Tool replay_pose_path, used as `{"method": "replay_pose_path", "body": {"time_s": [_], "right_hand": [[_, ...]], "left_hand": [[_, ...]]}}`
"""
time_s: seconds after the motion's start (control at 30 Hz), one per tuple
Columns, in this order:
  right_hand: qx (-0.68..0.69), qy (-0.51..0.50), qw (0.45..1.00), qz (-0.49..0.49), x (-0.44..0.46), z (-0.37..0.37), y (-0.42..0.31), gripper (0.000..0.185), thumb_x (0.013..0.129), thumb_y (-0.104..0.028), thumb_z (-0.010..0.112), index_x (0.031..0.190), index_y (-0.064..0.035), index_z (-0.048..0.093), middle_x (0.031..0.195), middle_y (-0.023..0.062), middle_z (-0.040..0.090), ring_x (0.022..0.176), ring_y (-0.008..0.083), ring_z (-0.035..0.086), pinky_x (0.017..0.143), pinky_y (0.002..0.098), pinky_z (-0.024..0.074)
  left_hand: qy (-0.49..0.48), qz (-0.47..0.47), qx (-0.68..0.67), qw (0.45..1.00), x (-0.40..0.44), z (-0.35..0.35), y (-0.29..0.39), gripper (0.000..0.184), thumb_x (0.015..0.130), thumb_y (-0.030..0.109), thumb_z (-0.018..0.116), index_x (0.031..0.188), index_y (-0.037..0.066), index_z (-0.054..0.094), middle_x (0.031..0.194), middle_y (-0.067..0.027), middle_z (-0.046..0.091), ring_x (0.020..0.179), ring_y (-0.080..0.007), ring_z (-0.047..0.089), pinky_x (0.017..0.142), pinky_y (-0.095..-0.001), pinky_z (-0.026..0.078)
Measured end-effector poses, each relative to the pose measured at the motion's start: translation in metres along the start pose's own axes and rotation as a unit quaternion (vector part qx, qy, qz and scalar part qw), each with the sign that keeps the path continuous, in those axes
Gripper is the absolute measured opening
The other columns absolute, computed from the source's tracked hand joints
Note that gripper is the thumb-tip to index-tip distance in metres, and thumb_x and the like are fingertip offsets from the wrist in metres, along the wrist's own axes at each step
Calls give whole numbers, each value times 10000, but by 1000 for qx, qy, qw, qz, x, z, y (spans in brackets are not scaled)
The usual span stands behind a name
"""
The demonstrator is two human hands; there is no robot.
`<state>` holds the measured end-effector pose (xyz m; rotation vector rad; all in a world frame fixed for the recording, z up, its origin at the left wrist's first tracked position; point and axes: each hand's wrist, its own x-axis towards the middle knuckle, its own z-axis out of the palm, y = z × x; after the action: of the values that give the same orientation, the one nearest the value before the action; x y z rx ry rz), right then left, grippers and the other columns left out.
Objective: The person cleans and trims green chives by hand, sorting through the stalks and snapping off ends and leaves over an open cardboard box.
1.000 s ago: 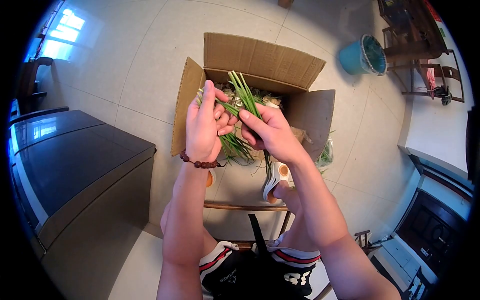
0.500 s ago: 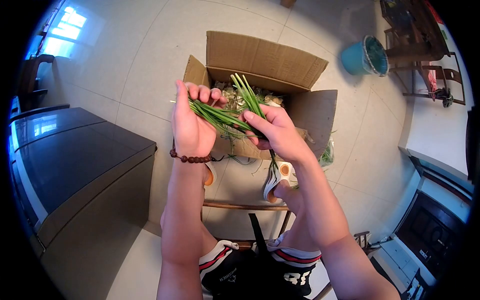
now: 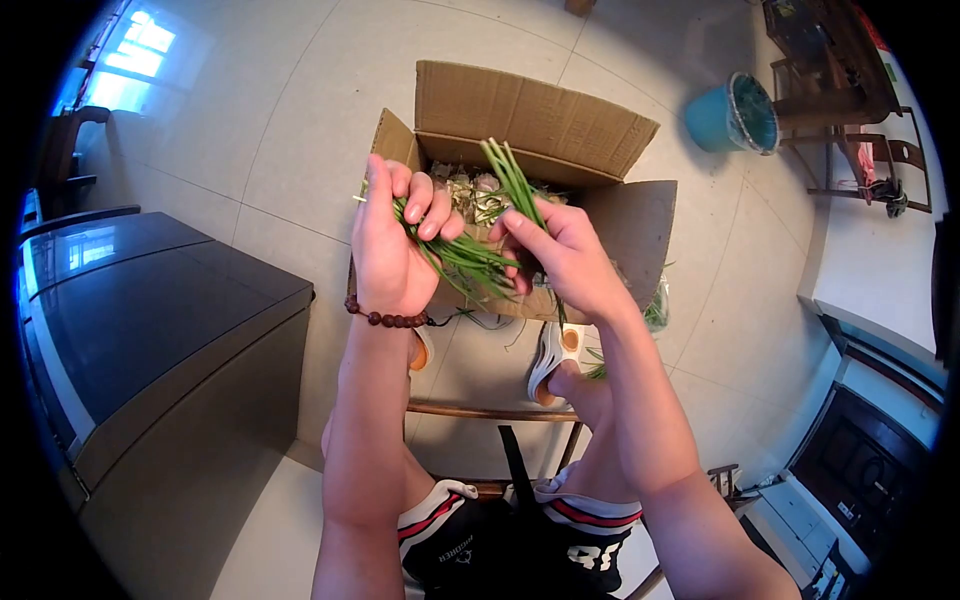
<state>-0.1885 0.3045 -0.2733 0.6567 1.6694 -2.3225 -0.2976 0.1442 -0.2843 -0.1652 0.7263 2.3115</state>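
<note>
My left hand (image 3: 398, 240), with a brown bead bracelet at the wrist, has its fingers curled round a bunch of long green stalks (image 3: 468, 262) that points right and down. My right hand (image 3: 562, 255) pinches a second bunch of green stalks (image 3: 512, 178), its pale cut ends pointing up. The two bunches lie close together, and whether they touch is hard to tell. Both hands are above an open cardboard box (image 3: 530, 115) holding pale and brown scraps (image 3: 485, 195), partly hidden by my hands.
A blue lined bin (image 3: 722, 115) stands at the upper right near wooden furniture (image 3: 835, 60). On the left is a dark cabinet (image 3: 160, 310). A plastic bag with greens (image 3: 657, 305) lies right of the box. My sandalled foot (image 3: 552, 365) is below the box.
My left fingers have curled over their bunch, after spreading wider half a second ago. My right hand has shifted slightly right with its stalks.
</note>
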Motion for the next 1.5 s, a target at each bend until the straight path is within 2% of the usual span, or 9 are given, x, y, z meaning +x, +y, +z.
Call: {"method": "replay_pose_path", "body": {"time_s": [0.1, 0.17, 0.3, 0.33, 0.4, 0.67, 0.93, 1.27, 1.5], "right_hand": [[-121, 93, 982, -114, 8, -10, 12, 264, 1046, -251, 534, 960, -15, 616, 661, 4, 559, 540, 67, 523, 496, 234, 423], [-136, 92, 981, -103, 7, -12, 12, 261, 1046, -247, 533, 954, -19, 619, 652, -1, 553, 546, 62, 513, 497, 235, 410], [-76, 14, 996, -37, 0, 3, 5, 278, 1057, -269, 519, 961, -30, 623, 635, -40, 504, 555, 41, 451, 497, 224, 365], [-76, 14, 996, -37, 0, 4, 5, 278, 1057, -269, 519, 961, -30, 623, 635, -40, 504, 555, 41, 451, 497, 224, 365], [1, -52, 999, -6, 0, 6, 5, 256, 1057, -268, 520, 964, -51, 622, 627, -53, 485, 530, 28, 403, 465, 226, 307], [31, -58, 998, 15, -2, 1, 0, 291, 1075, -302, 476, 1001, -64, 626, 637, -48, 488, 510, 31, 361, 453, 219, 267], [63, -11, 998, -23, 3, 1, 3, 294, 1082, -258, 450, 1091, 0, 590, 792, 70, 662, 585, 103, 620, 530, 247, 517], [33, 47, 996, -66, 8, -3, 8, 313, 1078, -258, 461, 1055, 16, 611, 807, 58, 645, 670, 103, 628, 606, 254, 552], [-19, 99, 993, -54, 6, -10, 2, 281, 1057, -260, 517, 979, -33, 662, 648, -70, 477, 563, 18, 416, 496, 213, 321]], "left_hand": [[39, -15, 90, 995, -2, 6, -1, 361, 1072, 403, 453, 815, 158, 390, 645, 49, 351, 521, -63, 343, 484, -251, 330], [78, -15, 175, 981, -3, 11, -8, 300, 1060, 327, 520, 841, 127, 474, 595, 75, 292, 453, -31, 229, 407, -222, 196], [65, -37, 223, 972, -6, 18, -14, 183, 1022, 223, 608, 1091, 53, 609, 577, 100, 333, 449, -3, 254, 412, -208, 202], [65, -37, 223, 972, -6, 17, -16, 183, 1022, 223, 608, 1091, 53, 609, 577, 100, 333, 449, -3, 254, 412, -208, 202], [64, -33, 226, 971, -6, 20, -17, 192, 982, 199, 670, 1071, 32, 640, 668, 72, 532, 473, 8, 350, 418, -200, 244], [59, -34, 275, 959, -8, 24, -17, 191, 964, 168, 684, 1089, 25, 664, 749, 48, 606, 502, 10, 402, 441, -180, 265], [42, -38, 261, 964, -7, 19, -16, 177, 1026, 162, 585, 1128, 25, 631, 614, 99, 412, 466, 17, 264, 429, -189, 216], [49, -47, 259, 963, -7, 19, -16, 226, 1030, 136, 561, 1211, 14, 619, 596, 103, 384, 468, 14, 267, 431, -186, 227], [20, -85, 241, 967, -7, 14, -14, 218, 1032, 126, 550, 1208, 21, 625, 616, 100, 407, 464, 12, 272, 430, -185, 235]]}}
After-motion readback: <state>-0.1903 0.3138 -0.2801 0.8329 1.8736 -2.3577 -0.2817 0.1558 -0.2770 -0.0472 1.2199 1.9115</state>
